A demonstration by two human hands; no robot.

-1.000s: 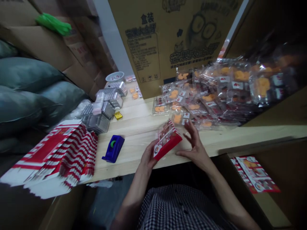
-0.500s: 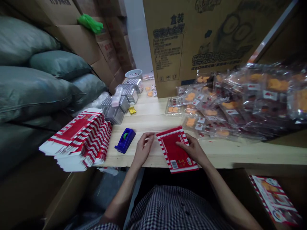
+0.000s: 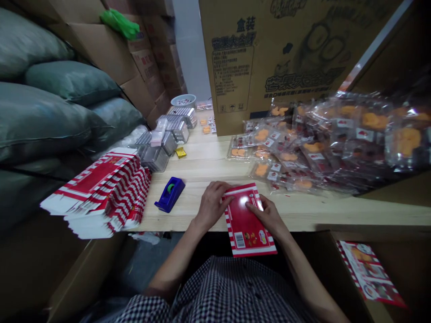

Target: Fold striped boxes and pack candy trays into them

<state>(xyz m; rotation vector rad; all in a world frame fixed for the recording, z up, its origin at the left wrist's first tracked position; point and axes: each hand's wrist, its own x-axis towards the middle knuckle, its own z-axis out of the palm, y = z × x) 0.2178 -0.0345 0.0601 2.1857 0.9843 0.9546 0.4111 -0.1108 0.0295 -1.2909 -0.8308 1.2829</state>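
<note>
A red-and-white striped flat carton point(image 3: 247, 226) with a barcode and small printed pictures is held at the table's front edge. My right hand point(image 3: 267, 217) grips its right side, thumb on the face and fingers behind. At the upper left corner, my left hand point(image 3: 213, 204) closes on the same carton, thumb on top. To the left lies a blue tape dispenser point(image 3: 171, 194) with a green roll. Further left is a stack of similar flat cartons point(image 3: 101, 184). Clear packets with orange pieces point(image 3: 289, 157) are heaped to the right.
A large cardboard box point(image 3: 235, 67) stands at the back of the table. Clear plastic cases point(image 3: 153, 157), a yellow packet point(image 3: 181, 152) and a bowl point(image 3: 183, 100) line the left. Stuffed sacks point(image 3: 47, 121) bulge nearby. A striped carton point(image 3: 370, 271) lies in an open box at lower right.
My left hand has moved right and taken hold of the carton's upper left corner. The carton has tipped and come slightly closer to my body. The view has shifted a little.
</note>
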